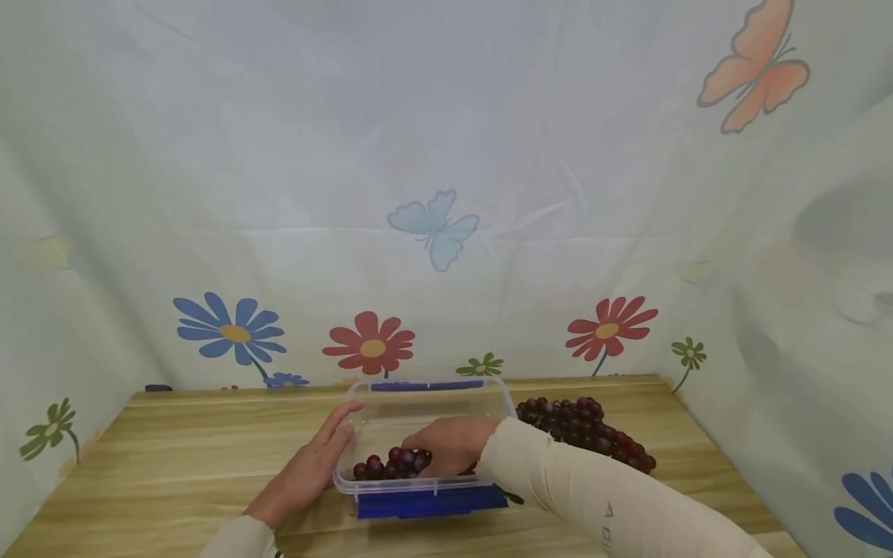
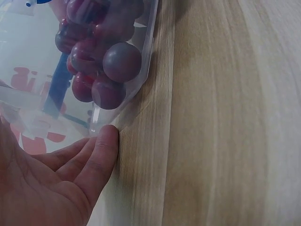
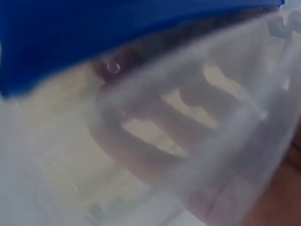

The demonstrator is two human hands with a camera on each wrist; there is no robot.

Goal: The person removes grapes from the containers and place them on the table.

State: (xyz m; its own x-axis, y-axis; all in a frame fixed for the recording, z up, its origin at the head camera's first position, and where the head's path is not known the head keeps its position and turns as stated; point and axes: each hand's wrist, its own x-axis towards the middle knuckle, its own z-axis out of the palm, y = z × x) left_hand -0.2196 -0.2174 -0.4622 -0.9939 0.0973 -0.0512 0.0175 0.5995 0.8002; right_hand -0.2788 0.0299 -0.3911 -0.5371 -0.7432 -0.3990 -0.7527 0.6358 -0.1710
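A clear plastic box (image 1: 370,486) with blue clip flaps stands on the table, and a bunch of dark red grapes (image 1: 391,463) lies in it. My right hand (image 1: 449,443) reaches over the rim into the box and holds the grapes at their right end. Through the plastic, the right wrist view shows its bent fingers (image 3: 141,136) against a grape (image 3: 110,68), blurred. Outside the box's left wall, my left hand (image 1: 314,465) rests with fingers extended. In the left wrist view its fingertips (image 2: 109,136) touch the box's lower corner.
A larger bunch of grapes (image 1: 593,430) lies on the wooden table (image 1: 209,449) to the right of the box, partly behind my right sleeve (image 1: 593,488). A small dark purple item (image 1: 158,387) sits at the back left edge. Printed cloth (image 1: 488,310) walls off the back and sides.
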